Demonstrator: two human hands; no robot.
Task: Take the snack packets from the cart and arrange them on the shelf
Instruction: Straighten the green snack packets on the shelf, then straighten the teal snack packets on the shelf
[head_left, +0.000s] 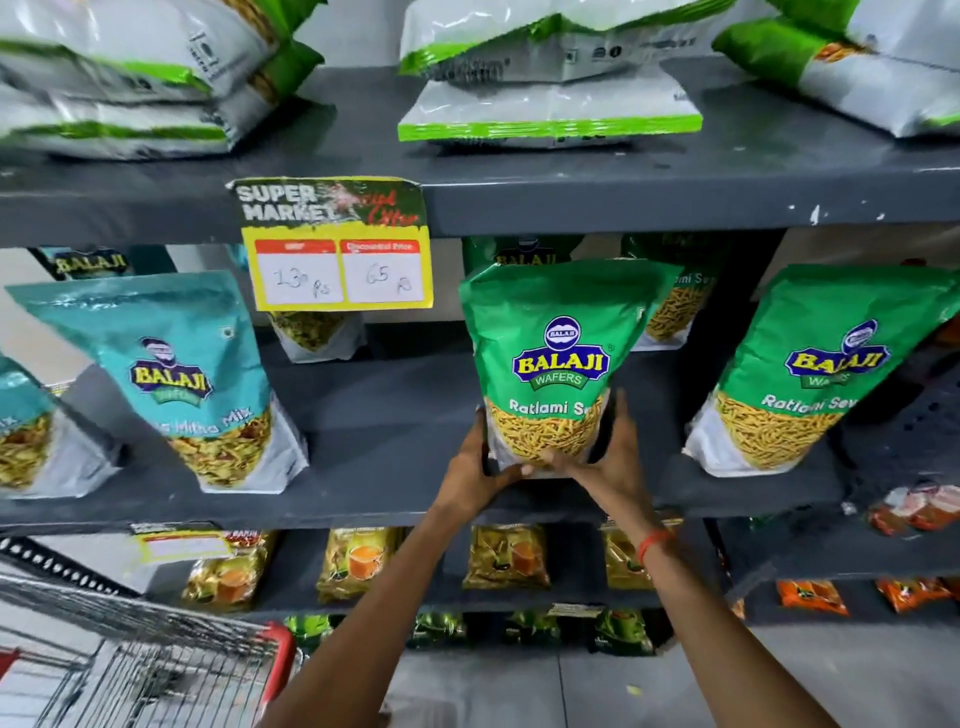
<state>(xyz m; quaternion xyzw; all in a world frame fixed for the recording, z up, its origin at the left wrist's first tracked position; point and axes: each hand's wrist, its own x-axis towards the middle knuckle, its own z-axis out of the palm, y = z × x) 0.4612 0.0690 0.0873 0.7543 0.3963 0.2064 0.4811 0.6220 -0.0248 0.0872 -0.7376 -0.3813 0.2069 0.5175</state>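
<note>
Two hands clamp one green Ratlami Sev packet (550, 364) upright on the grey middle shelf (374, 415): left hand (480, 462) wraps fingers around its lower left edge, right hand (608, 457) grips the lower right corner and base. Another green packet (800, 374) stands just right, a teal Mitha Mix packet (176, 379) well left. Wire cart (156, 660) sits bottom left, contents not readable.

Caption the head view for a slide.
Both hands, left and right, stand a green Ratlami Sev packet on the middle shelf.
</note>
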